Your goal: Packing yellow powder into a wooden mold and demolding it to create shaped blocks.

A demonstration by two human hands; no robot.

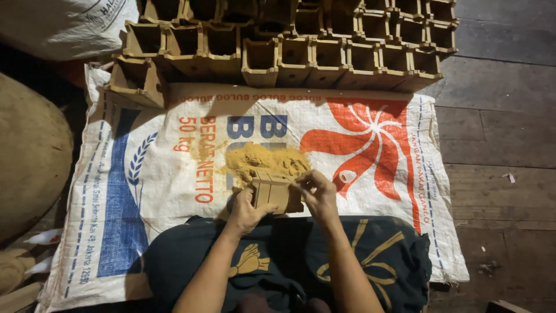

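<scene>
1. The left hand (246, 210) is wrapped around the near left end of a small wooden box mould (277, 193), thumb up along its side, clamped on it
2. The right hand (318, 194) grips the right end of the same wooden box mould, fingers curled over its top edge, so both hands are closed on it from opposite sides
3. The wooden box mould sits low over a printed woven sack (174, 168) spread on the floor, just in front of the person's lap; whether it rests on the sack or is lifted off it cannot be told
4. A heap of yellow-brown powder (263, 157) lies on the sack, touching the far side of the mould
5. Beyond the sack, rows of open-topped clay-coloured moulds (324, 55) stand packed side by side, one at the left end tipped over
6. The person's dark cloth with gold pattern (370, 255) covers the lap below the hands
7. Dark wooden floorboards (498, 133) run to the right; a white bag (63, 23) lies at upper left
</scene>
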